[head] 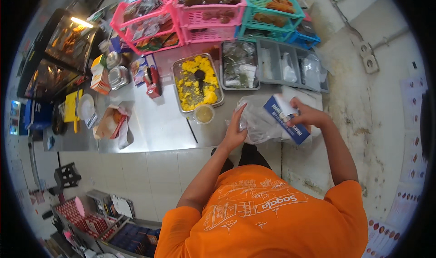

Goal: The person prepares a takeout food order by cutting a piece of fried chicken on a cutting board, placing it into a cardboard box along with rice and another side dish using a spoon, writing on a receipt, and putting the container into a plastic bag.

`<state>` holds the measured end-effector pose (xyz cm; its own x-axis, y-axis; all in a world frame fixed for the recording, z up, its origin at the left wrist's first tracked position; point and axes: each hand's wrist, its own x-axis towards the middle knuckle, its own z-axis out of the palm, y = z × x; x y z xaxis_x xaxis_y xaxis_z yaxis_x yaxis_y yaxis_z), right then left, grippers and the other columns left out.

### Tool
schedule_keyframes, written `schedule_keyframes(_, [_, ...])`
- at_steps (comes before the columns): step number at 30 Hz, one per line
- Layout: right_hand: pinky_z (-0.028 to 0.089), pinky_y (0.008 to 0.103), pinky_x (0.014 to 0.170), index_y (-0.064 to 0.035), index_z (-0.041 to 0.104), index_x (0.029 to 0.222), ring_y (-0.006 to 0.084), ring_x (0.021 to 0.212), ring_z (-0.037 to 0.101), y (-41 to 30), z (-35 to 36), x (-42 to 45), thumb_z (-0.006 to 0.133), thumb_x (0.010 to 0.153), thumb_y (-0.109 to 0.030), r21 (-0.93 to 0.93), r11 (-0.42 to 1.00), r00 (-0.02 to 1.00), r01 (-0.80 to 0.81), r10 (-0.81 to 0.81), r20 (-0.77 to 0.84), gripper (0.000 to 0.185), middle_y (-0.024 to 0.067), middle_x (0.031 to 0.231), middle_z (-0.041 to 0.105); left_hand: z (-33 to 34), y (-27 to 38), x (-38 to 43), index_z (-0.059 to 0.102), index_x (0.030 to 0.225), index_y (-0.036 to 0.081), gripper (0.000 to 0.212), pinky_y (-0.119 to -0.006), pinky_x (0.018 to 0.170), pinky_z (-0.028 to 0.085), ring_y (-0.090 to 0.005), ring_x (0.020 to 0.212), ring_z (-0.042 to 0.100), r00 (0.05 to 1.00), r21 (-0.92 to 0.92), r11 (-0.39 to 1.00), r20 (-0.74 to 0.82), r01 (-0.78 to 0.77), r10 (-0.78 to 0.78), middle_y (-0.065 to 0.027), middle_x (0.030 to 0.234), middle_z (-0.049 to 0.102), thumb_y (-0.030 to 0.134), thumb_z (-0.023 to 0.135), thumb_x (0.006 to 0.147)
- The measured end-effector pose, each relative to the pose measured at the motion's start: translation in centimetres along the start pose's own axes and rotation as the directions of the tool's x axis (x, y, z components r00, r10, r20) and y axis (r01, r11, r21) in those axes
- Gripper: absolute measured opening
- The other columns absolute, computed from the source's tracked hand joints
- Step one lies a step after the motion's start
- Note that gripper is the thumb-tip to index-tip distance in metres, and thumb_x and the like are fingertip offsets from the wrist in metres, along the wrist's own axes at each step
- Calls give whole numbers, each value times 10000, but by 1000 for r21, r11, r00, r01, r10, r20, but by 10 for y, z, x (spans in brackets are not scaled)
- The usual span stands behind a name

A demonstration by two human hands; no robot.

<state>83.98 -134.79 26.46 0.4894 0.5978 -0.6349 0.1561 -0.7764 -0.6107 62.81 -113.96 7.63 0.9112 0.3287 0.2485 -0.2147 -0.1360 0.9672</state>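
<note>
My right hand (308, 115) grips a blue and white printed cardboard food box (285, 117), held tilted over a clear plastic bag (260, 122). The bag lies crumpled at the front of the steel counter (163, 128). At its left side is my left hand (235, 132), touching the plastic with its fingers straight and the thumb spread apart. A round tub with a pale filling (204, 114) stands left of that hand. Just behind the tub sits a metal tray (220, 103) of yellow crumbled food (190, 65) with a dark utensil (200, 79) in it.
A tray of small packets (240, 65) and a grey divided bin (275, 65) line the back, below pink (211, 13) and green baskets (272, 4). Leftward are a red tape dispenser (153, 82), an open food box (112, 123) and a lit display cabinet (64, 50). A wall (354, 122) bounds the right.
</note>
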Motion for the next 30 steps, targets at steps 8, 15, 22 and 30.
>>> schedule_keyframes(8, [460,370,512,-116,381,1272,189,645,598,111,158,128,873,762,-288,747,621,912,-235,407,-51,730,76,947,600,25,-22,-33,388,1510,-10,808,-523,1157,340,-487,1332,417,985,499,857,161,-130,56,-241,1501,409,-64,576,726])
schedule_keyframes(15, [535,428,558,-90,220,1503,263,582,590,49,196,173,856,794,-185,967,-27,761,252,623,-181,957,115,735,560,31,-72,-103,445,1450,-59,655,-500,1127,381,-473,1298,425,956,664,692,255,-283,147,-267,1482,394,-69,530,800])
schedule_keyframes(22, [551,535,865,-38,328,1383,418,1034,636,58,198,206,859,743,-452,742,658,285,-124,740,-609,929,238,1147,592,26,10,-65,433,1456,-53,688,-531,1130,371,-505,1282,438,1000,314,949,3,21,-23,-260,1402,469,24,615,797])
schedule_keyframes(30, [467,527,1060,44,271,1465,477,1324,496,52,187,159,866,719,-430,260,913,673,-314,407,-618,1065,334,1394,481,-13,90,53,562,1344,66,675,-521,998,472,-440,1303,505,992,712,702,-99,16,78,-215,1390,539,340,816,781])
